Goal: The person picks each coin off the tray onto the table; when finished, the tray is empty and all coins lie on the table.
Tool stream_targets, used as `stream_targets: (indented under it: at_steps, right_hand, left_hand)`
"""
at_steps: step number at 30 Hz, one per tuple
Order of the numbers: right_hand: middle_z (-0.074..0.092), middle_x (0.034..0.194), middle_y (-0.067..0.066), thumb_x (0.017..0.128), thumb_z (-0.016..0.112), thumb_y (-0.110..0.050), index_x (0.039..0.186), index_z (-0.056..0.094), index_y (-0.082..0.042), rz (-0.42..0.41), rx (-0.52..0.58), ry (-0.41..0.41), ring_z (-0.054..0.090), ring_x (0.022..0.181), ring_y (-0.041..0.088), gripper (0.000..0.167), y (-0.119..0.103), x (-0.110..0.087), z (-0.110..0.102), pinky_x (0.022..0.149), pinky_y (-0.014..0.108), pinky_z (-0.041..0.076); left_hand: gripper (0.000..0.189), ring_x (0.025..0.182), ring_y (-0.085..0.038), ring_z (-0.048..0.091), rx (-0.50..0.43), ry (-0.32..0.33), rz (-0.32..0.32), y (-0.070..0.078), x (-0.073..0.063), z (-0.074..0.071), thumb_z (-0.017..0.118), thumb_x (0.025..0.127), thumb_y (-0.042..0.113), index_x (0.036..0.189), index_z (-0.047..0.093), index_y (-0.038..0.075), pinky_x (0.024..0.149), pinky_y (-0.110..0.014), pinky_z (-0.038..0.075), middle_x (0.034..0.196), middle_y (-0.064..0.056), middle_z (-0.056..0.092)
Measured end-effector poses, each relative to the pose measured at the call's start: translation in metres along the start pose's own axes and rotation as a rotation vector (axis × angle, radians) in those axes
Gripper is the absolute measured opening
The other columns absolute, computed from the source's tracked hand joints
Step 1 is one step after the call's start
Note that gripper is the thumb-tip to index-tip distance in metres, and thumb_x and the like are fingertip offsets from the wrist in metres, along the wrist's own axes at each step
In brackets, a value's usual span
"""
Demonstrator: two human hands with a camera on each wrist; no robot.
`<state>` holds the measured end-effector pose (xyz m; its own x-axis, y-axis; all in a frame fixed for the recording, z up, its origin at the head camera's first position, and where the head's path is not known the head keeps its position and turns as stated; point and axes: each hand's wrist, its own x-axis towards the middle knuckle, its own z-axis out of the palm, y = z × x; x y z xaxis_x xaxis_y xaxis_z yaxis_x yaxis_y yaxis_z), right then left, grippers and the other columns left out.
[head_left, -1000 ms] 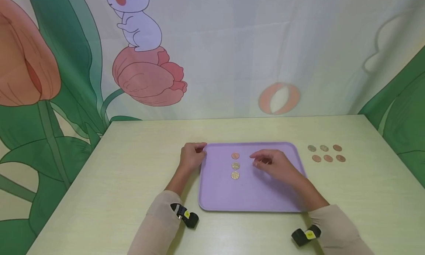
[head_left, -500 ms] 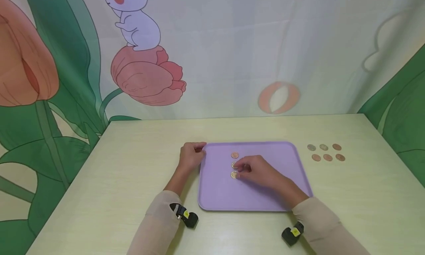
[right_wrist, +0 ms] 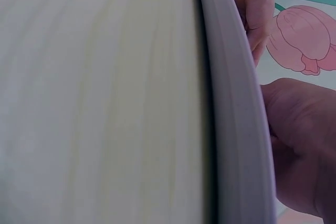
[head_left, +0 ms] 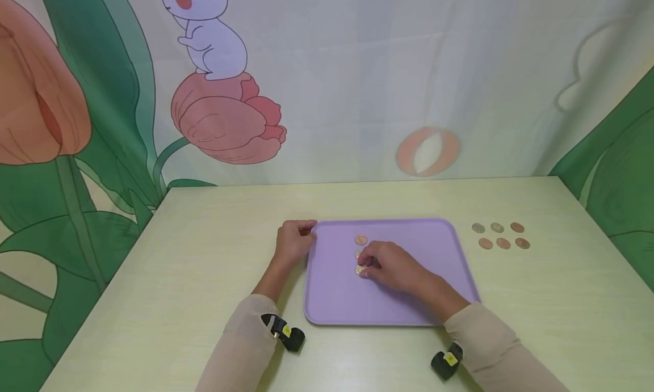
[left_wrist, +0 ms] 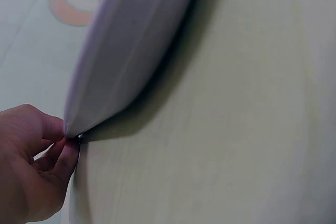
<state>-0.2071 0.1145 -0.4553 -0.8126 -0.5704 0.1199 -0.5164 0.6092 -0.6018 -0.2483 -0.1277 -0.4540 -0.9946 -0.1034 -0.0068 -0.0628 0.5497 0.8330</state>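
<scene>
A purple tray [head_left: 393,310] lies on the table, its far left corner pinched between the thumb and fingers of my left hand [head_left: 295,241]. The left wrist view shows those fingertips [left_wrist: 65,153] right at the tray's corner. On the tray, three coins form a column: a copper coin [head_left: 361,240] farthest, then a gold coin partly covered by my fingers, then the nearest gold coin [head_left: 360,270]. My right hand [head_left: 390,264] is over the tray, with thumb and fingertips curled round the nearest gold coin's edge. In the right wrist view, the tray's rim hides my right fingertips.
Several coins [head_left: 503,243] lie in two rows on the table to the right of the tray. Behind the pale wooden table [head_left: 230,210] hangs a printed curtain [head_left: 347,97]. A small black camera is strapped at each wrist.
My right hand has moved left and down from above the tray to the nearest gold coin, its fingers closing round it. The left hand has stayed at the tray corner.
</scene>
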Motion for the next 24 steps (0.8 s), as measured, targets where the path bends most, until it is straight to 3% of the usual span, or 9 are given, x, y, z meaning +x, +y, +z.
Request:
stream_targets:
  at_steps: [8,15,19,24]
  right_hand:
    - [0.063,0.077,-0.007,0.085,0.078,-0.007,0.093,0.067,-0.014,-0.079,-0.028,-0.005,0.050,0.072,0.002,0.015,-0.0032,-0.0013,-0.0036,0.071,0.021,0.046]
    - [0.065,0.078,-0.007,0.089,0.072,-0.005,0.103,0.075,-0.010,-0.176,-0.079,-0.034,0.048,0.071,-0.001,0.015,-0.0004,-0.0034,-0.0036,0.071,0.019,0.048]
    - [0.067,0.079,-0.005,0.090,0.073,-0.005,0.107,0.076,-0.007,-0.155,-0.015,-0.043,0.049,0.072,-0.001,0.018,0.0032,-0.0048,-0.0030,0.071,0.019,0.049]
    - [0.066,0.078,-0.003,0.087,0.077,-0.007,0.111,0.076,-0.004,-0.059,0.132,-0.028,0.050,0.073,0.000,0.024,0.0068,-0.0080,-0.0043,0.070,0.018,0.049]
  left_hand:
    - [0.034,0.107,-0.030,0.071,0.009,0.005,0.012,-0.0008,0.0003,-0.0006,0.064,0.088,0.001,0.120,0.075,0.003,0.093,-0.040,0.060,0.116,-0.018,0.076]
    - [0.033,0.108,-0.030,0.072,0.006,0.005,0.006,-0.0031,-0.0002,0.0002,0.064,0.089,0.002,0.120,0.075,0.004,0.094,-0.041,0.059,0.116,-0.018,0.076]
    - [0.033,0.108,-0.030,0.072,0.001,0.005,0.008,-0.0025,0.0003,0.0004,0.064,0.089,0.001,0.120,0.075,0.004,0.094,-0.041,0.060,0.117,-0.018,0.076]
    - [0.033,0.107,-0.029,0.071,-0.001,0.001,0.007,-0.0013,0.0005,0.0008,0.064,0.089,0.002,0.121,0.075,0.004,0.094,-0.040,0.060,0.117,-0.018,0.076]
